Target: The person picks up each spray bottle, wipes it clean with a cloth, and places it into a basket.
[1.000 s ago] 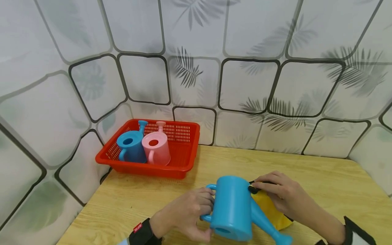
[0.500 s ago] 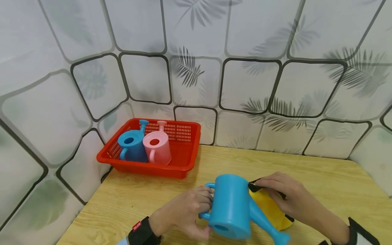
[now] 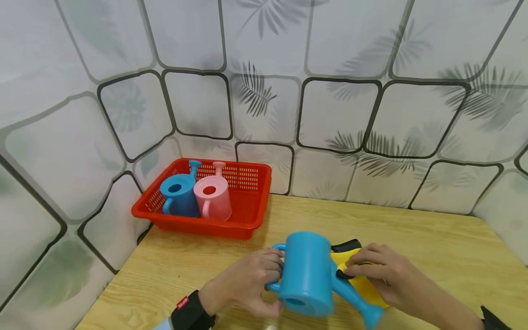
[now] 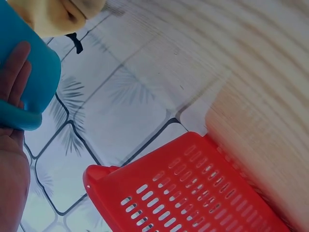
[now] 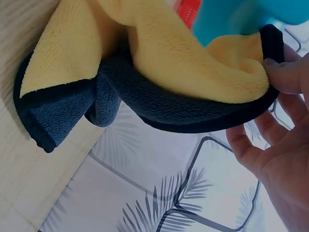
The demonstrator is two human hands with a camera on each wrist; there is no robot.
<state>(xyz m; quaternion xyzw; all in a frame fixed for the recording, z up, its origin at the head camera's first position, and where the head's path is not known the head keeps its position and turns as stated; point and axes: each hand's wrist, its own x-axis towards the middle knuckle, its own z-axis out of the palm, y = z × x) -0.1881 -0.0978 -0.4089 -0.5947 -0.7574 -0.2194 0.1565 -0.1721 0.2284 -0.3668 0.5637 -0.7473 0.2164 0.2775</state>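
Observation:
In the head view a blue watering can (image 3: 307, 272) is held tipped over above the table, its spout pointing down to the right. My left hand (image 3: 251, 282) grips its handle, fingers through the loop. My right hand (image 3: 392, 277) pinches the edge of a yellow cloth (image 3: 367, 293) with dark trim, beside the can's body and spout. The right wrist view shows the thumb and fingers on one corner of the cloth (image 5: 178, 63), its dark grey underside hanging in folds. Part of the cloth is hidden behind the can.
A red basket (image 3: 206, 225) stands at the back left of the wooden table (image 3: 437, 247). Inside it are another blue watering can (image 3: 181, 199) and a pink one (image 3: 215, 201), both upright. A patterned covering (image 3: 330, 114) rises behind the table.
My right hand has shifted down and slightly right, pinching the cloth lower by the spout; a dark-trimmed edge now shows above it. The can has drifted slightly left and up.

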